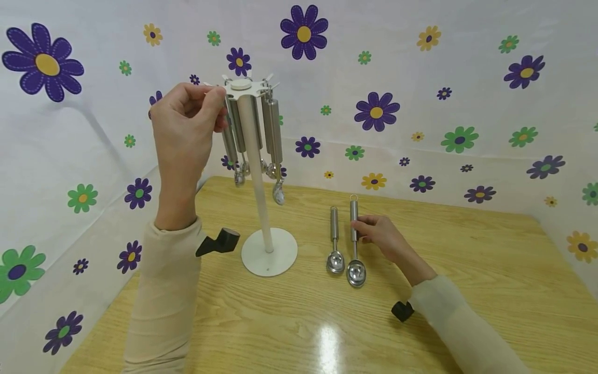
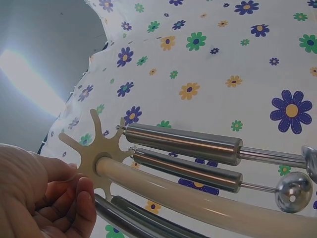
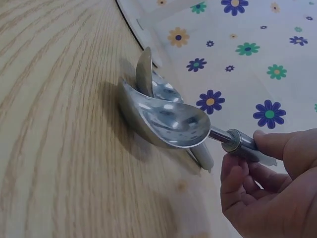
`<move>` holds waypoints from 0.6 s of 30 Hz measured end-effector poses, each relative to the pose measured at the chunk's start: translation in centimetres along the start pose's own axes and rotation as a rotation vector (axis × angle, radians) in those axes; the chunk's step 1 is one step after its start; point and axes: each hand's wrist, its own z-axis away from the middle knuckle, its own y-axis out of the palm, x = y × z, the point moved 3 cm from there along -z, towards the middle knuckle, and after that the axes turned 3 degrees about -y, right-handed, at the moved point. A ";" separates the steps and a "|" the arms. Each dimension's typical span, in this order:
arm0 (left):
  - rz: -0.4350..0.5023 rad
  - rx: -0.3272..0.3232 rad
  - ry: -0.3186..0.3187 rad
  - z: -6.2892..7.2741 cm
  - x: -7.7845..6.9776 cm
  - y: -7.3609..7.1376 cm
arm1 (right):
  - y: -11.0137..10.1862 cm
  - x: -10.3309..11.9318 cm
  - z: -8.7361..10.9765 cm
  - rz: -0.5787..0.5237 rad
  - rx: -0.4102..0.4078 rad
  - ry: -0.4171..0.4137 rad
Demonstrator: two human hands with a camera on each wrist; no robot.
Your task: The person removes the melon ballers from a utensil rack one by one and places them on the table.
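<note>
A cream utensil stand [image 1: 262, 208] rises from a round base, with a star-shaped hook plate [image 2: 88, 153] on top. My left hand [image 1: 183, 122] pinches one arm of that plate between thumb and fingers. Several steel-handled scoops [image 1: 276, 132] hang from the hooks, bowls down. To the right, my right hand [image 1: 380, 236] pinches the steel handle of a large scoop [image 1: 356, 273] with a ring at its end. The right wrist view shows its oval bowl [image 3: 173, 124] close over the wood. A smaller scoop [image 1: 335, 262] lies just left of it, handle pointing away.
Both scoops and the stand are on a wooden table [image 1: 289, 322]. A white cloth [image 1: 397, 57] with printed flowers encloses the back and left side. Black camera mounts [image 1: 219, 241] stick out from both sleeves.
</note>
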 end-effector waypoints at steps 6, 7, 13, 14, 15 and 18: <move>0.001 0.001 -0.015 0.0 0.2 0.0 | 0.5 -0.1 -0.4 0.055 -0.026 0.000; 0.000 0.001 -0.018 0.0 0.2 0.0 | 0.6 -0.1 -0.5 0.056 -0.029 -0.001; 0.008 -0.001 0.002 0.0 0.1 0.0 | 0.8 -0.3 -0.7 0.073 -0.048 0.000; 0.008 -0.002 0.003 0.0 0.1 0.0 | 0.8 -0.3 -0.8 0.081 -0.050 0.000; 0.008 -0.003 0.002 0.0 0.1 0.0 | 0.8 -0.3 -0.8 0.088 -0.055 -0.001; 0.009 -0.001 -0.002 0.0 0.1 0.0 | 0.9 -0.5 -1.0 0.113 -0.068 0.012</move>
